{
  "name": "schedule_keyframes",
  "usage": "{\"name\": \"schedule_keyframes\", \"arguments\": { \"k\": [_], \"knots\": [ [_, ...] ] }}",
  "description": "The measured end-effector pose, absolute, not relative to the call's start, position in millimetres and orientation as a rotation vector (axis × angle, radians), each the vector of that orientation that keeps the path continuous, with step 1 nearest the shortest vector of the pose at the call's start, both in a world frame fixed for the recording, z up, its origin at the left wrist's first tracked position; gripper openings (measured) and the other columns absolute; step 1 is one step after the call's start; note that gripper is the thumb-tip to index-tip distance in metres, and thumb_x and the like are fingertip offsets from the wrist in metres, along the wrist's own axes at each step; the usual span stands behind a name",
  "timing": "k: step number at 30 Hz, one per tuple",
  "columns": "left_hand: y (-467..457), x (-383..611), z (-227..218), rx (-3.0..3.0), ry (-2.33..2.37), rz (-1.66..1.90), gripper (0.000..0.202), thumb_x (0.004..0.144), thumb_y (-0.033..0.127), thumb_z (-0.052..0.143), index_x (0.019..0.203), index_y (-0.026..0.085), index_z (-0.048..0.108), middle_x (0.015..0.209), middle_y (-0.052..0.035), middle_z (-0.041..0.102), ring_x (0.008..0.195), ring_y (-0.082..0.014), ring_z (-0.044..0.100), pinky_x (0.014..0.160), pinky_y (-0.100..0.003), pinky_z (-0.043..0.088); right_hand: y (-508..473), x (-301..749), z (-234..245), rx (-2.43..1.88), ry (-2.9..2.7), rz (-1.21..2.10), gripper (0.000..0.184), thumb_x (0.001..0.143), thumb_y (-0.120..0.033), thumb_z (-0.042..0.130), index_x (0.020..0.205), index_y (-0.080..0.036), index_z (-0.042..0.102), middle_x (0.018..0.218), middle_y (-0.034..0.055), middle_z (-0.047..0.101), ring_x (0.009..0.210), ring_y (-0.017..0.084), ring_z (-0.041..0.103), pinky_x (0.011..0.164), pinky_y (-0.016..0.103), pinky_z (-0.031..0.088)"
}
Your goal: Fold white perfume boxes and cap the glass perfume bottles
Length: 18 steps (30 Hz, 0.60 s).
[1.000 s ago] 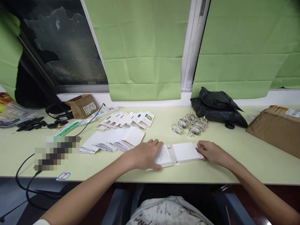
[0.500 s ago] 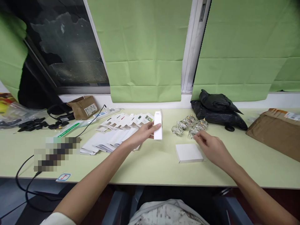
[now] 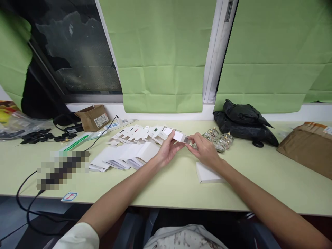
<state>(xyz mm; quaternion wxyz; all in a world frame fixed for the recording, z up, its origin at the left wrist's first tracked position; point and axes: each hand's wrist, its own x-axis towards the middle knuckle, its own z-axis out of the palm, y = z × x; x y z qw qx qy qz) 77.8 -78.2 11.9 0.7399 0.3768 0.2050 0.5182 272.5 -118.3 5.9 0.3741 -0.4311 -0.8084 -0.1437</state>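
Observation:
A small white carton (image 3: pixel 179 136) is held above the table, tilted, with one end pointing right. My left hand (image 3: pixel 168 151) is closed around its left part, thumb on top. At the right end, where a grey printed patch shows, the fingers of my right hand (image 3: pixel 205 149) pinch the carton; the exact flap they touch is hard to make out. Just behind my right hand lie several clear, shiny bauble-like pieces with gold tips (image 3: pixel 224 141), partly hidden by it. Under my right wrist rests a flat white box (image 3: pixel 207 174), partly covered.
Overlapping white flattened cartons (image 3: pixel 121 156) spread on the table (image 3: pixel 160 190) to the left. Black plastic bags (image 3: pixel 243 121) and a brown package (image 3: pixel 308 148) lie right. An opened brown box (image 3: pixel 92 118), a cable and black parts (image 3: pixel 38 136) are at the far left.
My left hand has turned the carton from upright to tilted, its end now facing right. My right hand has moved left and up from beside the baubles to the carton's end.

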Motion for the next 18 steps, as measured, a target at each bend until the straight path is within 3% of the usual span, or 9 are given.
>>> {"name": "schedule_keyframes", "arguments": {
  "k": [18],
  "knots": [
    [-86.1, 79.6, 3.7, 0.802, 0.388, 1.087, 0.034, 0.095, 0.039, 0.071, 0.118, 0.014, 0.067, 0.134, -0.0148, 0.068, 0.125, -0.0284, 0.067, 0.119, -0.047, 0.047, -121.8, 281.7, 0.0, -1.118, -1.945, -0.155, 0.024, 0.102, -0.034, 0.056, 0.124, -0.023, 0.054, 0.096, 0.0051, 0.057, 0.073, 0.018, 0.057, 0.066, 0.031, 0.044]
  ]
}}
